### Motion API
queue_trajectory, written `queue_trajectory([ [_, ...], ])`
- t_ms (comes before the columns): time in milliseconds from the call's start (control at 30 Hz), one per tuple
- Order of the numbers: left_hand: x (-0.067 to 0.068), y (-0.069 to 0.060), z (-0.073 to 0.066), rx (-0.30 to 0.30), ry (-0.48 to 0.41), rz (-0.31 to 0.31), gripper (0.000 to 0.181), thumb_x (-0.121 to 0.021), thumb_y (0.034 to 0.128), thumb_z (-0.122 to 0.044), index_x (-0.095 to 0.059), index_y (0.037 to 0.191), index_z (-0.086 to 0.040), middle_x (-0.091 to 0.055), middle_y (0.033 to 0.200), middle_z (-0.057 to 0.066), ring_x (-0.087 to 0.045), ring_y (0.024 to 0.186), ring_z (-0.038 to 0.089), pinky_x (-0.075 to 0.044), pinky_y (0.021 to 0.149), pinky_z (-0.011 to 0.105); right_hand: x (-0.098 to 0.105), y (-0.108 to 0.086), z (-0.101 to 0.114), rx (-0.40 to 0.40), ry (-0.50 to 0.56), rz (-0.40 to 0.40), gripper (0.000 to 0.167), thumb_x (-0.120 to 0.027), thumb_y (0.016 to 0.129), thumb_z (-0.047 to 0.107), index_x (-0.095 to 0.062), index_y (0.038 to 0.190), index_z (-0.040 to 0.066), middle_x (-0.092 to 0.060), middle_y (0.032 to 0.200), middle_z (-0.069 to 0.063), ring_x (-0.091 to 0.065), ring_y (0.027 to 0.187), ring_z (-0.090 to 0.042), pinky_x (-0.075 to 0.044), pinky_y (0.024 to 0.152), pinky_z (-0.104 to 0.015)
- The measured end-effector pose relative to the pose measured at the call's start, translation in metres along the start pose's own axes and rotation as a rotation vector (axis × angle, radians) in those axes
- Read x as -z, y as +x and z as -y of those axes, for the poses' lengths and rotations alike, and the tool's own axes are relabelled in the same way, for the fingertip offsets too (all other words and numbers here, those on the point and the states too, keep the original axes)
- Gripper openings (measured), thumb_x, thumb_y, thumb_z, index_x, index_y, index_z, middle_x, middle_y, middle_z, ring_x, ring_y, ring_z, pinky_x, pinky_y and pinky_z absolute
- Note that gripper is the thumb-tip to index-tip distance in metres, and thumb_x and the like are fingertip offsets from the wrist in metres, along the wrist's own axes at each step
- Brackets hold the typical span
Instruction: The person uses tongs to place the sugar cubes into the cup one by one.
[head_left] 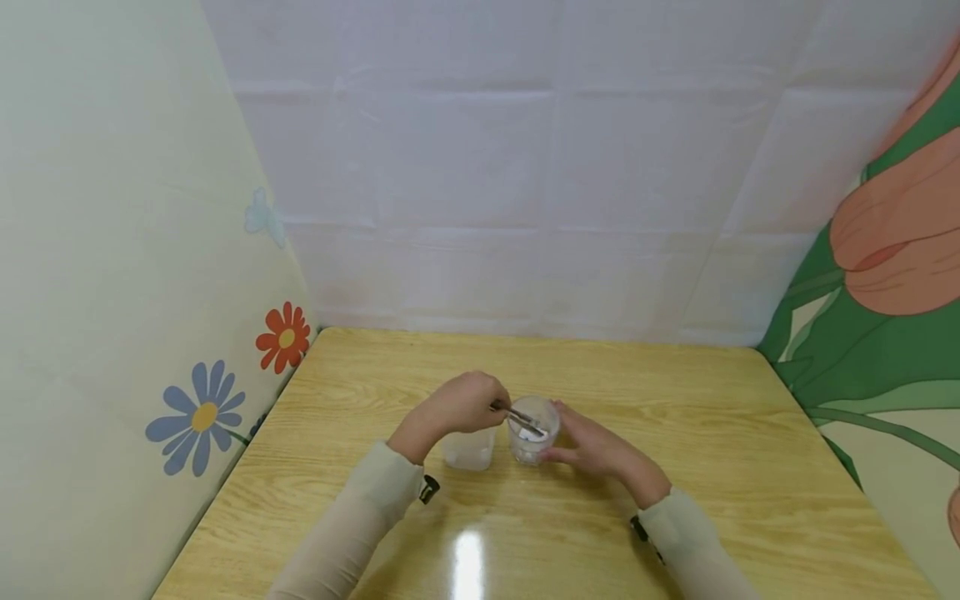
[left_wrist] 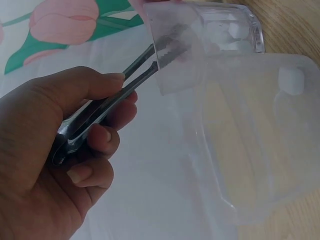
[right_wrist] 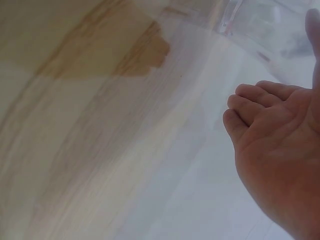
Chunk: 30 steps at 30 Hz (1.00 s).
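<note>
My left hand [head_left: 461,404] holds a pair of metal tongs [left_wrist: 107,104], thumb on one side and fingers on the other. The toothed tips of the tongs reach inside a clear drinking glass [head_left: 526,456]. Several white cubes [left_wrist: 237,31] lie at the bottom of this glass. My right hand [head_left: 600,446] grips the glass from its right side, fingers at the far side and thumb at the near side. Below my left hand stands a frosted plastic container [head_left: 468,455], close beside the glass. One white cube [left_wrist: 291,81] shows in that container. Whether the tongs pinch a cube is unclear.
Everything stands on a wood-grain table [head_left: 675,400]. A white cloth [head_left: 525,167] hangs along its back edge. Flower-printed panels flank the table at left [head_left: 202,417] and right [head_left: 900,250]. A bright reflection shines near the front.
</note>
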<state>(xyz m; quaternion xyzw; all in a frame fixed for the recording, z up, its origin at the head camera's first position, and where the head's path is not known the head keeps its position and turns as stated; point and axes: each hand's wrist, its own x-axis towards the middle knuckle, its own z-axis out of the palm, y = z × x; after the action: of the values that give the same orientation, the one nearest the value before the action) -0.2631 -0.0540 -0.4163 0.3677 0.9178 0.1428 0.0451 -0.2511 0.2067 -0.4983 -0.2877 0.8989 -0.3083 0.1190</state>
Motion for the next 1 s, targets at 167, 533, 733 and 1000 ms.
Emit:
queue_trajectory([
  [167,0.007,-0.003,0.003,-0.011,0.034,-0.024,0.015,-0.066,0.0973,-0.016,-0.080,0.096,-0.012,-0.074,0.089,-0.005,-0.061,0.071,0.003,-0.053,0.068,0.024,0.000,-0.001,0.000,-0.008,-0.004,-0.002,0.091,-0.069,0.094,0.045,-0.024,0.159,-0.002,-0.025,0.162,-0.027,-0.026,0.147,-0.048,-0.026,0.116,-0.063],
  [533,0.034,-0.025,0.021,-0.028,0.104,-0.073,0.014,-0.065,0.0984,-0.017,-0.078,0.101,-0.012,-0.074,0.098,0.000,-0.069,0.086,0.012,-0.057,0.077,0.031,0.000,-0.002,-0.001,-0.011,-0.029,-0.002,0.095,-0.068,0.094,0.047,-0.021,0.158,-0.005,-0.022,0.161,-0.031,-0.025,0.148,-0.048,-0.024,0.117,-0.061],
  [733,0.047,-0.040,0.027,-0.036,0.118,-0.093,0.012,-0.067,0.0978,-0.017,-0.078,0.100,-0.012,-0.073,0.097,0.000,-0.069,0.085,0.012,-0.057,0.077,0.031,0.000,-0.001,-0.001,-0.003,-0.035,-0.011,0.095,-0.069,0.093,0.046,-0.023,0.157,-0.007,-0.024,0.160,-0.031,-0.025,0.147,-0.048,-0.024,0.117,-0.061],
  [1000,0.052,-0.056,0.036,-0.036,0.115,-0.098,0.010,-0.069,0.0967,-0.015,-0.078,0.099,-0.011,-0.073,0.094,0.001,-0.068,0.082,0.011,-0.057,0.075,0.030,-0.003,0.001,-0.001,-0.021,-0.034,-0.004,0.096,-0.070,0.093,0.046,-0.022,0.158,-0.005,-0.024,0.162,-0.028,-0.025,0.148,-0.046,-0.024,0.118,-0.059],
])
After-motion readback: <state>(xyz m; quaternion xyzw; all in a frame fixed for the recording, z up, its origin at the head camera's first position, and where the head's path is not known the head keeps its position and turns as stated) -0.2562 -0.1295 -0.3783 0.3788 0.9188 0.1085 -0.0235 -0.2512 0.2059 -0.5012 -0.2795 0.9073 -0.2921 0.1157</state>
